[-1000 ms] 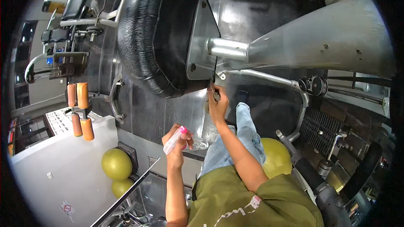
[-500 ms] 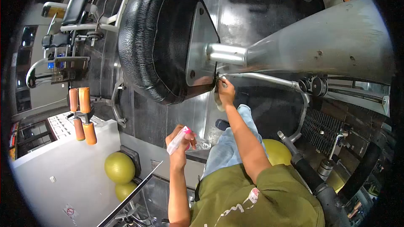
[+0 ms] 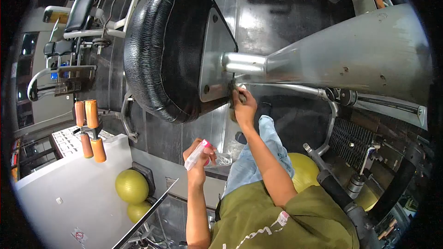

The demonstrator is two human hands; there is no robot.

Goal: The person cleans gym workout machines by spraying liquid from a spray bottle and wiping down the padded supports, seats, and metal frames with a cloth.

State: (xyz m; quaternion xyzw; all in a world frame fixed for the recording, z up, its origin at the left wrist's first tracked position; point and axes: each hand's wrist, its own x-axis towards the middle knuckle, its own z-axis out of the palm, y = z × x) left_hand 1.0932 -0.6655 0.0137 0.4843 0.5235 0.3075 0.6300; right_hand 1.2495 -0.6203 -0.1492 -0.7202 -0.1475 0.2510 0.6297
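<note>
My left hand is wrapped round a clear spray bottle with a pink and white nozzle, held low in front of my body. Further out, my right hand pinches a greyish-brown cloth against the lower edge of the metal plate behind a padded black seat. Part of the cloth hangs below my fingers. A silver tube joins the plate to a thick grey metal beam.
Green exercise balls lie at the lower left, beside a white partition. Orange-brown handles stand above it. Gym benches are at the upper left, and a padded black bar runs along the right.
Against the plate's lower edge, my right hand has shifted slightly with the cloth. The seat sits a little lower and further left in view. My left hand still holds the bottle.
</note>
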